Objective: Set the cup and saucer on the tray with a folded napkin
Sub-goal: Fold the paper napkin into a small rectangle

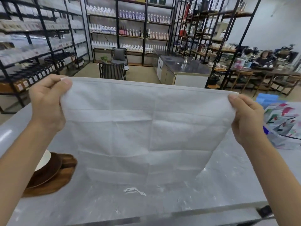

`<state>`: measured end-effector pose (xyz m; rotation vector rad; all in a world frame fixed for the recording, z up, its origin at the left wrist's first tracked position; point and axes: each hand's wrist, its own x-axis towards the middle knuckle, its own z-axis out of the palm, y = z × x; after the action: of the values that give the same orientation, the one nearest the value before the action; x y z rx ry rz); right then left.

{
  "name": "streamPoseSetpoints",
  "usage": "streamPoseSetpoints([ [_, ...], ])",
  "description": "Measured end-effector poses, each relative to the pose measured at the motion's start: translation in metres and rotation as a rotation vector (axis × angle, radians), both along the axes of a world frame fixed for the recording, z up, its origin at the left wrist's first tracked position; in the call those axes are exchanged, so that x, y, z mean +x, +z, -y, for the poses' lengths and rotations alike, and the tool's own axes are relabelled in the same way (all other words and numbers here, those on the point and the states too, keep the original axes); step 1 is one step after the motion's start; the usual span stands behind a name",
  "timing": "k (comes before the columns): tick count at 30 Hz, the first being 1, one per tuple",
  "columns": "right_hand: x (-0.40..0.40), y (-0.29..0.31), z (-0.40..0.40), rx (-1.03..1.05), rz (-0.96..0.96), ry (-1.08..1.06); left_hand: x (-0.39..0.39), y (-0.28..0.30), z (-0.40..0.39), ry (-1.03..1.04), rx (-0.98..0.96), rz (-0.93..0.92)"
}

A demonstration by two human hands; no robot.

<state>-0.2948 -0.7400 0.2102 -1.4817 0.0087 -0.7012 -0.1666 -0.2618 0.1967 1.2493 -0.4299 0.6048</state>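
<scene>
A white cloth napkin (130, 128) hangs fully unfolded in the air above the desk (228, 176), spread flat toward the camera with a grid of old fold creases across it and a hemmed top edge pulled nearly straight. The left hand (46, 101) pinches the upper left corner, its fingers (66, 82) closed on the cloth with the thumb pressed over the hem; the right hand (246, 118) pinches the upper right corner the same way, thumb on top and the other fingers curled behind. The napkin's lower edge hangs near the grey desk surface, though whether it touches cannot be told. At the lower left, partly hidden by the left forearm, a dark wooden tray (53, 183) lies on the desk with a round brown saucer (48, 170) on it and a sliver of a white cup (43, 159) showing behind the arm. At the desk's right edge sits a clear plastic bag with colourful printed contents (283, 123), well apart from the tray. Beyond the desk are metal shelving racks of bottles (130, 30), a grey chair (118, 56) and a steel counter (184, 69).
</scene>
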Motion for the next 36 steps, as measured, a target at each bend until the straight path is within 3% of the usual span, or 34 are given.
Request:
streamPoseSetpoints([
  [4,0.031,-0.005,0.002,0.050,-0.164,-0.035,0.028,-0.011,0.003,0.003,0.188,-0.198],
  [8,0.067,-0.036,0.009,-0.061,-0.444,-0.121,0.064,-0.055,0.009,0.030,0.465,-0.408],
  [11,0.088,-0.065,0.018,-0.227,-0.552,-0.146,0.080,-0.087,0.017,0.106,0.663,-0.506],
  [14,0.102,-0.092,0.026,-0.335,-0.606,-0.107,0.089,-0.114,0.025,0.042,0.731,-0.566],
  [21,0.125,-0.122,0.036,-0.536,-0.661,-0.112,0.095,-0.134,0.034,0.043,0.734,-0.521],
  [27,0.107,-0.132,0.036,-0.743,-0.630,-0.079,0.069,-0.137,0.024,0.035,0.867,-0.433],
  [30,0.078,-0.141,0.033,-0.749,-0.608,-0.073,0.045,-0.144,0.013,0.044,0.933,-0.360],
  [36,0.018,-0.170,0.032,-0.745,-0.500,-0.072,-0.001,-0.175,-0.004,0.009,0.817,-0.362],
])
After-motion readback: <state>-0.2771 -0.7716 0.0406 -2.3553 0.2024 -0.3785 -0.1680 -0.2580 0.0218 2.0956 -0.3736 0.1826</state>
